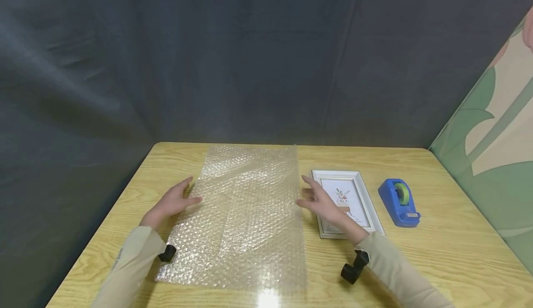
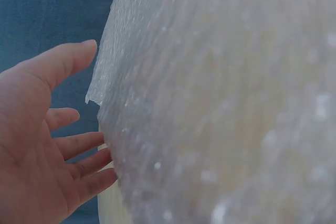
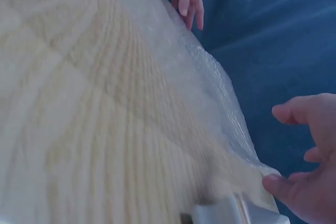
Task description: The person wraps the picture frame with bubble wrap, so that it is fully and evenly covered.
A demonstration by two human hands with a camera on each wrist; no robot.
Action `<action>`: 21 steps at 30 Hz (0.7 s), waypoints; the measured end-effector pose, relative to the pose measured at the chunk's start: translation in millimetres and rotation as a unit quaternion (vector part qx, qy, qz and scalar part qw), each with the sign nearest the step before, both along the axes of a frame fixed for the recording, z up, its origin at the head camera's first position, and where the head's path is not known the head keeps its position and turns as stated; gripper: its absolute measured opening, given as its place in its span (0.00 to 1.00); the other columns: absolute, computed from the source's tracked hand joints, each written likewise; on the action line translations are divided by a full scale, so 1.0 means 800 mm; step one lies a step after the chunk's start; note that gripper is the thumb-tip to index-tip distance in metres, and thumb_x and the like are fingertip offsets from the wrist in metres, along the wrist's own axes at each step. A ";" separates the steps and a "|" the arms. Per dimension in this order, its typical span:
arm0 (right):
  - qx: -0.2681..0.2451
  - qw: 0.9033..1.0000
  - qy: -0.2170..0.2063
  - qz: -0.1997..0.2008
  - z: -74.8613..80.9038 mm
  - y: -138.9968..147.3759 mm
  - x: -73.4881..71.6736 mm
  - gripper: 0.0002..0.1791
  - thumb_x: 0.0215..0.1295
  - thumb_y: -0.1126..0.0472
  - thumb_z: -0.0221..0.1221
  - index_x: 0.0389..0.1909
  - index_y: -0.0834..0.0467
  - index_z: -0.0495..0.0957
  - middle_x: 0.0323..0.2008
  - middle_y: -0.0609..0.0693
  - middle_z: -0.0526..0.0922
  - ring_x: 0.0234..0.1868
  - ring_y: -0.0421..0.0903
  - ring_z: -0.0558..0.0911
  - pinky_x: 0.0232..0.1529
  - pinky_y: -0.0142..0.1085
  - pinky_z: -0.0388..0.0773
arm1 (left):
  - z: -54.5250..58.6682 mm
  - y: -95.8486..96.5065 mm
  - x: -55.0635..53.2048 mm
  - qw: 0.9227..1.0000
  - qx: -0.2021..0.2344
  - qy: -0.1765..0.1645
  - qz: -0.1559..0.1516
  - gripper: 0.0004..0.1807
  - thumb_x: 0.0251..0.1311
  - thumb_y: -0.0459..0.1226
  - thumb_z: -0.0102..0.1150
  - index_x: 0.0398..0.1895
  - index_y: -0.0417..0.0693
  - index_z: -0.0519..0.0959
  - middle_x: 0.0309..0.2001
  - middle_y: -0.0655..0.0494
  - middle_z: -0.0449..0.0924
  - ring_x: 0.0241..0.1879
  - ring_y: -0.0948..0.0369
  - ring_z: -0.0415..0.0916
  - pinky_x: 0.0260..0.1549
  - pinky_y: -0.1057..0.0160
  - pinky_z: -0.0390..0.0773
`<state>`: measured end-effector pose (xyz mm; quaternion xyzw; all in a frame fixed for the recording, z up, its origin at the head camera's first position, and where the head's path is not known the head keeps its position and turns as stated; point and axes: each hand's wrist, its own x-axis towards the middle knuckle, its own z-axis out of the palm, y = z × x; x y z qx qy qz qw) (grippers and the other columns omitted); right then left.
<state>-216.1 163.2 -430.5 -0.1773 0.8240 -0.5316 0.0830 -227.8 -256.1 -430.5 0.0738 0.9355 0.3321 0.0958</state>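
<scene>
A clear sheet of bubble wrap [image 1: 245, 215] lies spread over the wooden table. At its left edge is my left hand [image 1: 172, 201], thumb and fingers apart; in the left wrist view the fingertips [image 2: 107, 156] come right at the sheet's border. My right hand [image 1: 322, 204] hovers by the right edge of the wrap, fingers spread, and overlaps a white picture frame [image 1: 366, 192] in the head view. That frame holds a print of a plant and lies flat, partly hidden by my right hand and wrist. Neither hand grips anything.
Right of the picture frame stands a blue tape dispenser [image 1: 395, 204] with a green roll. The wooden table [image 1: 458, 243] ends at a dark curtain [image 1: 266, 58] behind and on the left. A patterned wall hanging [image 1: 499, 160] borders the right side.
</scene>
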 end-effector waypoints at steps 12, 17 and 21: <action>0.016 0.999 -0.018 -0.036 -0.013 -0.022 0.001 0.43 0.58 0.70 0.54 0.68 0.69 0.38 0.65 0.70 0.49 0.59 0.67 0.63 0.56 0.49 0.68 | -0.004 0.002 -0.002 0.999 0.033 0.004 0.009 0.42 0.59 0.42 0.56 0.67 0.29 0.47 0.62 0.29 0.56 0.60 0.36 0.56 0.56 0.41 0.62; 0.018 0.997 -0.031 -0.072 -0.019 -0.030 0.000 0.40 0.59 0.73 0.53 0.67 0.71 0.40 0.61 0.70 0.58 0.38 0.52 0.78 0.32 0.31 0.79 | -0.008 0.004 -0.003 0.999 0.043 0.006 0.018 0.38 0.59 0.38 0.55 0.65 0.26 0.49 0.57 0.30 0.63 0.56 0.37 0.61 0.53 0.44 0.67; 0.008 0.995 -0.049 -0.090 -0.021 -0.034 0.001 0.40 0.58 0.74 0.52 0.67 0.70 0.41 0.60 0.69 0.60 0.32 0.45 0.76 0.24 0.28 0.76 | -0.013 0.004 -0.004 0.999 0.029 0.028 0.015 0.31 0.60 0.33 0.53 0.61 0.23 0.55 0.56 0.28 0.64 0.57 0.37 0.61 0.54 0.44 0.66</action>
